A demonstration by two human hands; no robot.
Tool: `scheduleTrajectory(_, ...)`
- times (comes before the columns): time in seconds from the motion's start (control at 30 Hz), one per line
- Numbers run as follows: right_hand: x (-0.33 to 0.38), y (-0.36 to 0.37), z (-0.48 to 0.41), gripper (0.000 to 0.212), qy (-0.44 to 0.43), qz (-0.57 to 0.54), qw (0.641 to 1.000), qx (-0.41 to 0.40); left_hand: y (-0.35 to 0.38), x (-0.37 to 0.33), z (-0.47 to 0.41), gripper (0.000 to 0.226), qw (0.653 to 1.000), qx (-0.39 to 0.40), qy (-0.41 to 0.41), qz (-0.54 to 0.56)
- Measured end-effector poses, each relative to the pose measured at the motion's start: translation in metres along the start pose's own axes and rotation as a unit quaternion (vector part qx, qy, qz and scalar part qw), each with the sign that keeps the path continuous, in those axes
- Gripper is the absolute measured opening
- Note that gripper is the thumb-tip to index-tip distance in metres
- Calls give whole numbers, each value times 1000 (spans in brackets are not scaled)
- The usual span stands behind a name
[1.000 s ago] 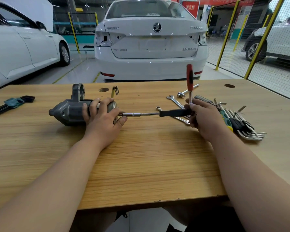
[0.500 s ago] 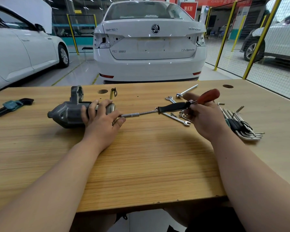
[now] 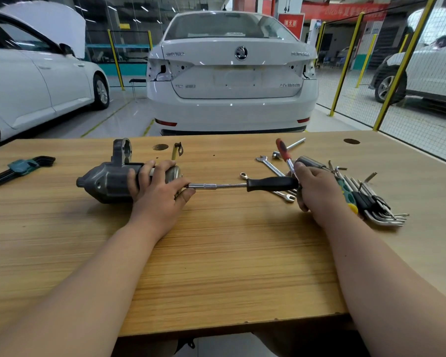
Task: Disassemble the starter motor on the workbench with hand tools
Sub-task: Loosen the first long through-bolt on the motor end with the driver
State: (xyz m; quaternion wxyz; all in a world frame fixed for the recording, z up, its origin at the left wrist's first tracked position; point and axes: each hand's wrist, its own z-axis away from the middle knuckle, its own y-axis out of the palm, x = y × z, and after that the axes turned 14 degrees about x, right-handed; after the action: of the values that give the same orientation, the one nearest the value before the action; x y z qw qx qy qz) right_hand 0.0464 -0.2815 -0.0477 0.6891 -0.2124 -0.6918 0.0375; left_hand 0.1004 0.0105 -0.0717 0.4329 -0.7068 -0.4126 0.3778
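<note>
The grey starter motor (image 3: pixel 106 182) lies on its side on the wooden workbench (image 3: pixel 216 253), left of centre. My left hand (image 3: pixel 160 191) grips its right end and holds it down. A socket driver (image 3: pixel 242 185) with a black handle and chrome extension runs level from the motor's end toward the right. My right hand (image 3: pixel 314 191) is closed around the driver's rear end. From that hand a red-handled crossbar (image 3: pixel 282 149) sticks up and tilts back to the left.
Combination wrenches (image 3: pixel 269 166) and a chrome bar lie behind the driver. Several hex keys and a green screwdriver (image 3: pixel 371 202) sit right of my right hand. Another hex key set (image 3: pixel 18 168) lies at the far left. A small bracket (image 3: pixel 177 150) rests behind the motor. White cars stand beyond the bench.
The red crossbar went from upright to lying over to the right, then back up with a leftward tilt, as my right hand turned the driver. The motor and left hand stayed put.
</note>
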Motion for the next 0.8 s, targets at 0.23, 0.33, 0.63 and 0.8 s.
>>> scheduleTrajectory(0.23, 5, 5, 4, 35, 33, 1, 997, 64, 2, 2, -1, 36, 1000, 4, 2, -17)
scheduleTrajectory(0.33, 5, 3, 3, 28, 16, 2, 997, 77, 3, 2, -2, 36, 1000, 4, -1, -21)
scheduleTrajectory(0.63, 6, 7, 1, 19, 33, -256, 961, 98, 5, 4, -3, 40, 999, 16, -4, -37)
scheduleTrajectory(0.8, 9, 6, 0, 9, 94, -425, 888, 149, 4, 1, -2, 53, 999, 14, -11, -35)
